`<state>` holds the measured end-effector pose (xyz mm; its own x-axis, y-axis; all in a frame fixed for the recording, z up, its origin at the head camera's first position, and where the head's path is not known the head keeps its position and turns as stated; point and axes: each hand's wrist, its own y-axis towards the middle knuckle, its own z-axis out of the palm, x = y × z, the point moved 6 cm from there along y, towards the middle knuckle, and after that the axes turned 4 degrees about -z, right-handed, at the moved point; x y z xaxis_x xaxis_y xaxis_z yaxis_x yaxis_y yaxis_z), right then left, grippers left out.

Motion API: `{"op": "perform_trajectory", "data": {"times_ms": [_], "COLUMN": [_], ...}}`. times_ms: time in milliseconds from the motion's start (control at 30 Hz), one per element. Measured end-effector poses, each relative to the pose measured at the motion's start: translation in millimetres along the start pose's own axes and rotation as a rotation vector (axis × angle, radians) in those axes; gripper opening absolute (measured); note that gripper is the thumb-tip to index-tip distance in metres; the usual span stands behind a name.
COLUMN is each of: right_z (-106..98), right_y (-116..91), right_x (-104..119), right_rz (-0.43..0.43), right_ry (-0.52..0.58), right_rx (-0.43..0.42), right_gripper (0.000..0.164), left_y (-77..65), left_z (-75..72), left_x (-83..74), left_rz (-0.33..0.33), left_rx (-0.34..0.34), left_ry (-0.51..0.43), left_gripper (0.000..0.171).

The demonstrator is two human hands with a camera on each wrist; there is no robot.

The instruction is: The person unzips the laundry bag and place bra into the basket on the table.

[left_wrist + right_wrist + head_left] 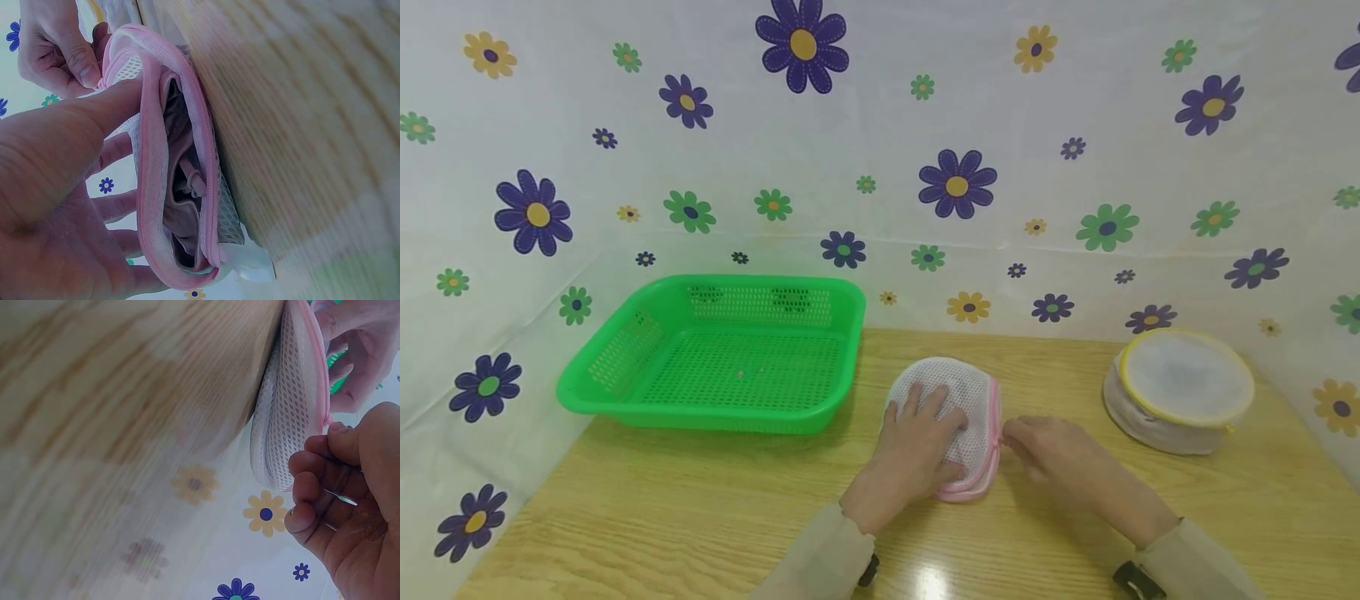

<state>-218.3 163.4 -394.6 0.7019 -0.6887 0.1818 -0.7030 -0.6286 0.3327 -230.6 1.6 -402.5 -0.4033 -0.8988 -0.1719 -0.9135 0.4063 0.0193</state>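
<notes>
A white mesh laundry bag (979, 408) with pink zipper trim lies on the wooden table. My left hand (917, 442) rests on top of it with fingers spread. In the left wrist view the bag's mouth gapes partway along the zipper (211, 187), and a folded mauve garment (181, 215) shows inside. The thumb of the left hand (69, 181) lies against the pink edge. At the bag's right side my right hand (1063, 458) pinches the zipper pull between thumb and index finger. Seen from the right wrist, the other fingers of that hand (356, 494) are curled.
To the left stands a green perforated basket (625, 407). A round mesh-topped bag (1187, 379) with yellow trim and beige sides sits at the right of the table (715, 508). Behind everything hangs a white flower-printed cloth (865, 117).
</notes>
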Motion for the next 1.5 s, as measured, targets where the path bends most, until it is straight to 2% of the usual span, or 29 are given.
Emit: {"op": "perform_trajectory", "data": {"times_ms": [633,800,1067,1500], "right_z": [-0.7,0.0,0.9,-0.4], "right_y": [3.4,4.7,6.2,7.5], "right_x": [-6.8,-7.8,-9.1,-10.9], "right_rz": [0.006,0.003,0.043,0.042], "right_ry": [-0.040,-0.030,-0.036,-0.028], "right_rx": [-0.077,-0.075,-0.057,-0.095], "right_gripper": [0.009,0.009,0.007,0.006], "left_y": [0.9,0.6,0.5,-0.7], "left_z": [0.5,1.0,1.0,-0.4], "left_x": [0.2,0.4,0.8,0.1], "left_rz": [-0.001,-0.003,-0.001,0.008], "left_rx": [0.018,0.018,0.017,0.006], "left_ry": [0.009,0.003,-0.006,-0.019], "left_gripper": [0.050,0.050,0.050,0.049]}}
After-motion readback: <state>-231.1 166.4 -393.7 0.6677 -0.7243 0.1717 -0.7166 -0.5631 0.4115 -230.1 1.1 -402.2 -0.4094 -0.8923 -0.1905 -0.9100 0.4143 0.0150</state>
